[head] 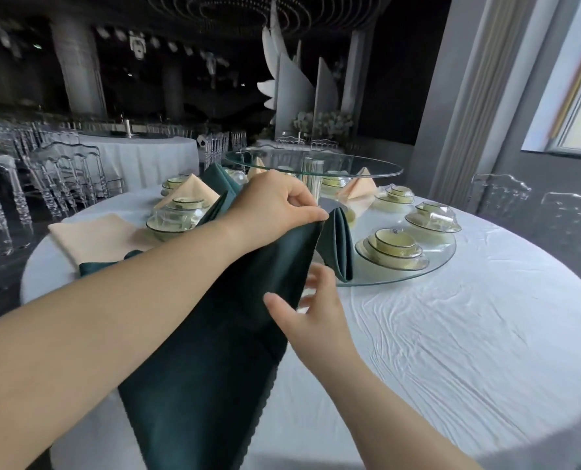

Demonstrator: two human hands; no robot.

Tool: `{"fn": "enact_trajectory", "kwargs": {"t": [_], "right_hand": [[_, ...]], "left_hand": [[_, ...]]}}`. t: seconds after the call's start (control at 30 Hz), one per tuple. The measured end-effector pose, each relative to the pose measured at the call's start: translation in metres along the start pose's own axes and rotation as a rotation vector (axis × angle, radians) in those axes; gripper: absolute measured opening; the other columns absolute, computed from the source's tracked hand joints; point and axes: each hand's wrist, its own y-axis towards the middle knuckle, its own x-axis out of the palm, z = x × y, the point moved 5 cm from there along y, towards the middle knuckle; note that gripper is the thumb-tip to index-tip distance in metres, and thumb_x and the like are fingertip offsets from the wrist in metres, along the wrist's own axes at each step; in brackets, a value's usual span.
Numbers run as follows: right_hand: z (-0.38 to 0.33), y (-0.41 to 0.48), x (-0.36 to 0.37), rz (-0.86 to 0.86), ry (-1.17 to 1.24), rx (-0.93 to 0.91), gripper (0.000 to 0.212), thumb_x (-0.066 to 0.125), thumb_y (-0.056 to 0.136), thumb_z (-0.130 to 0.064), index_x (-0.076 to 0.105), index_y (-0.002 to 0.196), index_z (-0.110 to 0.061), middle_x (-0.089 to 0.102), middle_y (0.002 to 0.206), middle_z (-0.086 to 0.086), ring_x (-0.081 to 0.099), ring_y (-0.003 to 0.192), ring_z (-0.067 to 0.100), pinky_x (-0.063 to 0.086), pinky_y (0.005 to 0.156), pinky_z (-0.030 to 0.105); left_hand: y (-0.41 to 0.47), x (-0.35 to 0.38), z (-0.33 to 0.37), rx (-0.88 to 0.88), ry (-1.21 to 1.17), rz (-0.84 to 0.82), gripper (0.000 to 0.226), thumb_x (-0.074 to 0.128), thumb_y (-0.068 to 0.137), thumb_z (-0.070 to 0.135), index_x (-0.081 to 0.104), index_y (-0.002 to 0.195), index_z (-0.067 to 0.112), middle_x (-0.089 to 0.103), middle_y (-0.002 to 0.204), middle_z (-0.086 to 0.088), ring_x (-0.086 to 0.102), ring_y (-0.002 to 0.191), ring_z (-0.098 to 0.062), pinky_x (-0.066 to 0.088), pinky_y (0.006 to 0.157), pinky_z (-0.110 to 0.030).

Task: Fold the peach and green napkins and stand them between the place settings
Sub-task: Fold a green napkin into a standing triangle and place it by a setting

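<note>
Dark green napkin [214,351] — peach napkin [96,237] — white tablecloth [452,334].

This is a banquet hall dressed for a formal dinner. The near round counter [452,334] wears a white cloth and carries a glass turntable [401,282], with place settings [392,247] of stacked bowls and plates ringed around it. Folded peach napkins [189,189] and a green napkin [338,245] stand among them. Rows of clear chairs [72,174] surround a second cloth-covered counter [140,157] behind. Further back stand tall white wing-shaped panels [292,86] with flowers [323,123] at their foot, thick columns [77,62], and rings of ceiling lights [235,11] overhead.
</note>
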Motion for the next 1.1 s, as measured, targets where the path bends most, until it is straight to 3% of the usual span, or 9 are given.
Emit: {"fn": "enact_trajectory", "kwargs": {"t": [0.13,0.3,0.5,0.6,0.7,0.77,0.87,1.0,1.1], "right_hand": [[0.025,0.016,-0.023,0.022,-0.195,0.040,0.004,0.050,0.083,-0.009,0.050,0.083,-0.014,0.058,0.081,0.004,0.053,0.079,0.022,0.041,0.066,0.030],[0.051,0.029,-0.083,0.145,-0.361,0.111,0.028,0.049,0.082,-0.004,0.043,0.057,-0.015,0.046,0.062,0.007,0.042,0.069,0.022,0.028,0.054,0.032],[0.036,0.017,-0.152,0.295,-0.147,0.069,0.019,0.053,0.084,-0.002,0.054,0.075,0.015,0.043,0.069,0.011,0.037,0.068,0.019,0.025,0.056,0.031],[0.001,0.001,-0.169,0.260,0.025,0.012,0.020,0.051,0.088,-0.003,0.060,0.071,-0.005,0.058,0.069,0.007,0.052,0.067,0.017,0.041,0.060,0.023],[-0.045,-0.024,-0.182,0.072,0.283,0.016,0.026,0.050,0.090,-0.007,0.062,0.069,-0.015,0.064,0.053,-0.004,0.059,0.046,0.006,0.045,0.043,0.011],[-0.076,-0.048,-0.189,-0.149,0.355,0.003,0.015,0.073,0.074,-0.023,0.068,0.062,-0.014,0.063,0.052,-0.002,0.056,0.041,0.006,0.044,0.041,0.011],[-0.103,-0.078,-0.199,-0.326,0.185,-0.051,0.053,0.090,0.011,-0.045,0.070,0.052,-0.017,0.061,0.049,0.000,0.052,0.038,0.007,0.042,0.041,0.011],[-0.115,-0.090,-0.202,-0.281,0.186,-0.147,0.056,0.085,-0.001,-0.052,0.068,0.042,-0.020,0.059,0.044,-0.004,0.050,0.035,0.003,0.039,0.040,0.008],[-0.105,-0.079,-0.194,-0.293,0.284,-0.176,0.055,0.086,0.002,-0.052,0.069,0.044,-0.022,0.060,0.045,-0.005,0.052,0.036,0.002,0.041,0.040,0.008]], "left_hand": [[0.009,-0.008,0.022,0.079,0.010,0.080,0.019,0.069,0.080,0.027,0.058,0.065,0.026,0.052,0.060,0.010,0.044,0.057,-0.001,0.038,0.061,-0.023],[0.006,-0.038,0.039,0.151,0.006,0.253,0.018,0.065,0.083,0.023,0.059,0.067,0.019,0.048,0.057,0.008,0.045,0.050,0.006,0.032,0.051,-0.006],[-0.016,-0.077,0.061,0.190,0.061,0.413,0.014,0.060,0.087,0.024,0.059,0.078,0.013,0.049,0.058,0.005,0.043,0.054,-0.005,0.033,0.054,-0.010],[-0.030,-0.098,0.075,0.220,0.063,0.486,0.015,0.060,0.087,0.024,0.057,0.076,0.015,0.051,0.057,0.003,0.046,0.052,-0.001,0.033,0.054,-0.009],[-0.042,-0.117,0.088,0.224,0.066,0.520,0.019,0.060,0.087,0.025,0.053,0.070,0.022,0.051,0.055,0.006,0.046,0.048,0.004,0.033,0.052,-0.008],[-0.049,-0.131,0.097,0.235,0.049,0.565,0.019,0.061,0.087,0.024,0.053,0.070,0.022,0.051,0.053,0.014,0.047,0.049,0.008,0.033,0.052,-0.006],[-0.053,-0.152,0.109,0.237,-0.003,0.649,0.019,0.060,0.087,0.023,0.054,0.069,0.022,0.051,0.053,0.017,0.048,0.049,0.014,0.034,0.053,-0.002],[-0.050,-0.173,0.127,0.256,-0.015,0.721,0.028,0.059,0.087,0.029,0.046,0.063,0.035,0.049,0.045,0.037,0.048,0.051,0.016,0.033,0.056,0.000],[-0.042,-0.182,0.141,0.304,-0.038,0.761,0.026,0.058,0.085,0.033,0.045,0.063,0.037,0.048,0.045,0.038,0.047,0.050,0.016,0.031,0.056,-0.001]]}}
